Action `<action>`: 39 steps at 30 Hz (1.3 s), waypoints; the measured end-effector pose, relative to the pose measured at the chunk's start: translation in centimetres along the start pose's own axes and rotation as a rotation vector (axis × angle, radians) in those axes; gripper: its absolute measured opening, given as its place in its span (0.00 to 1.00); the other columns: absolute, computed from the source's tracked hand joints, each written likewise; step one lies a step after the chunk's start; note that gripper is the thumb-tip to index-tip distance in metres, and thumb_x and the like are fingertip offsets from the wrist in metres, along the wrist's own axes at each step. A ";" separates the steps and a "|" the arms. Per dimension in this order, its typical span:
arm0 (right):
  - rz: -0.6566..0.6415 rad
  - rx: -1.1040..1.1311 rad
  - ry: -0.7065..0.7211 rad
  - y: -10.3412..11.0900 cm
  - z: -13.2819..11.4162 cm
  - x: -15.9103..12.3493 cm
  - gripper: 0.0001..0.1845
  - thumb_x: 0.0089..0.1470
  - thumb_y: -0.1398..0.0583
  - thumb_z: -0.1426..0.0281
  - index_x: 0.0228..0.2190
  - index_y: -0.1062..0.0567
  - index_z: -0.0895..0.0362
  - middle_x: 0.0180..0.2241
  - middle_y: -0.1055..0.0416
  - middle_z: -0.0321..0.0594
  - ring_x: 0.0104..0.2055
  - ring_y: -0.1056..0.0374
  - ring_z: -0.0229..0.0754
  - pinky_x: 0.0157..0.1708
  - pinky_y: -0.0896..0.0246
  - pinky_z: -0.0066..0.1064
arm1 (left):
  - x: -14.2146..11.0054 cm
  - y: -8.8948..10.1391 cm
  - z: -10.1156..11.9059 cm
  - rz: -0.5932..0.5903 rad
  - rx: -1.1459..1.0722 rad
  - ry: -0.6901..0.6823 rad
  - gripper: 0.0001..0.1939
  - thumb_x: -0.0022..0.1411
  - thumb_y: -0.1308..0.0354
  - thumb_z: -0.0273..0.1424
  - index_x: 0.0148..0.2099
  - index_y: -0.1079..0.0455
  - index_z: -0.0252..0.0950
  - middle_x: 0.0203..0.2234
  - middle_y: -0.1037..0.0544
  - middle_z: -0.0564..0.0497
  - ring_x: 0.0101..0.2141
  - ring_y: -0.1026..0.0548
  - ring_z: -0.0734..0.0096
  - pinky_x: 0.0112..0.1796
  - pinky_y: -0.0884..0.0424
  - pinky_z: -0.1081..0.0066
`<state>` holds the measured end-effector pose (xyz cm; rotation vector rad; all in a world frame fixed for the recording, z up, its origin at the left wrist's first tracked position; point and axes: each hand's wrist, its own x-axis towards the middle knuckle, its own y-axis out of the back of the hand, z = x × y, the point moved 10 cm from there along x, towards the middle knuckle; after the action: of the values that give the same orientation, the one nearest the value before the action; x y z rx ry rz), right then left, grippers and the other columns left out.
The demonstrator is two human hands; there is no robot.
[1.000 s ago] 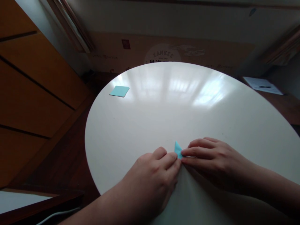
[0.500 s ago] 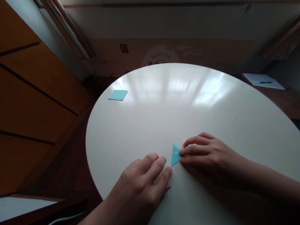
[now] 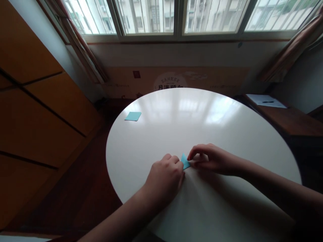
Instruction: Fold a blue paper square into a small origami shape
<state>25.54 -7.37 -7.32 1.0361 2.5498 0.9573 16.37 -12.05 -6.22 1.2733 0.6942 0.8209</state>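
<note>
A small folded piece of light blue paper lies on the round white table, close to the near edge. My left hand is curled with its fingertips pressed on the paper's left side. My right hand pinches the paper's right side between thumb and fingers. Most of the paper is hidden under my fingers; only a small triangle shows between them.
A flat light blue paper square lies at the table's far left edge. Wooden cabinets stand on the left. A side surface with a white sheet and pen is at the right. Windows and a cardboard panel run along the back wall.
My head has lifted, so the windows now show. My left hand came back onto the paper after pulling away, and both hands now press it together.
</note>
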 end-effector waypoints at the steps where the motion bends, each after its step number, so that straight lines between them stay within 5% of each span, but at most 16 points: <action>1: 0.003 0.013 -0.008 0.1 0.0 -0.1 0.09 0.55 0.38 0.76 0.40 0.23 0.57 0.34 0.24 0.38 0.31 0.32 0.37 0.33 0.36 0.29 | 0.2 0.1 0.0 -0.001 0.010 0.002 0.07 0.66 0.46 0.25 0.36 0.28 0.34 0.34 0.22 0.45 0.36 0.25 0.59 0.32 0.27 0.64; 8: 0.141 -0.148 0.039 1.5 -0.9 -0.7 0.15 0.51 0.40 0.78 0.42 0.22 0.56 0.41 0.22 0.41 0.41 0.28 0.44 0.44 0.34 0.36 | 1.5 0.4 0.9 -0.016 0.081 -0.129 0.11 0.63 0.50 0.18 0.36 0.28 0.32 0.31 0.22 0.44 0.31 0.25 0.63 0.31 0.29 0.68; 14: 0.159 -0.197 0.018 1.6 -0.3 -0.8 0.15 0.49 0.38 0.76 0.40 0.20 0.54 0.43 0.22 0.42 0.46 0.28 0.48 0.49 0.36 0.39 | 2.8 0.7 0.8 -0.011 0.118 -0.180 0.06 0.63 0.42 0.28 0.33 0.25 0.34 0.32 0.21 0.44 0.32 0.24 0.61 0.31 0.29 0.68; 25: 0.198 -0.123 -0.097 4.2 2.3 0.6 0.12 0.53 0.38 0.70 0.40 0.19 0.55 0.43 0.22 0.44 0.46 0.27 0.49 0.43 0.32 0.37 | 3.7 -0.1 2.0 0.009 0.260 -0.338 0.10 0.57 0.47 0.17 0.34 0.24 0.29 0.26 0.23 0.42 0.27 0.24 0.57 0.26 0.30 0.66; 33: 0.152 -0.099 -0.095 4.6 2.3 0.4 0.14 0.51 0.36 0.69 0.41 0.19 0.54 0.43 0.22 0.43 0.45 0.27 0.49 0.43 0.32 0.37 | 4.7 -0.2 0.1 0.050 0.155 -0.397 0.07 0.58 0.46 0.20 0.34 0.26 0.30 0.27 0.23 0.43 0.25 0.24 0.59 0.26 0.30 0.67; 39: 0.257 -0.106 -0.049 4.5 0.8 0.1 0.29 0.46 0.32 0.70 0.52 0.25 0.52 0.52 0.27 0.45 0.50 0.31 0.53 0.51 0.38 0.46 | 6.6 2.1 -2.9 0.149 -0.168 -0.279 0.04 0.56 0.42 0.24 0.33 0.25 0.33 0.30 0.22 0.46 0.28 0.24 0.64 0.32 0.29 0.66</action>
<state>28.24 -4.54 -5.03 1.3611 2.3372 1.1012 17.23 -4.74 -4.64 1.2656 0.3031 0.7851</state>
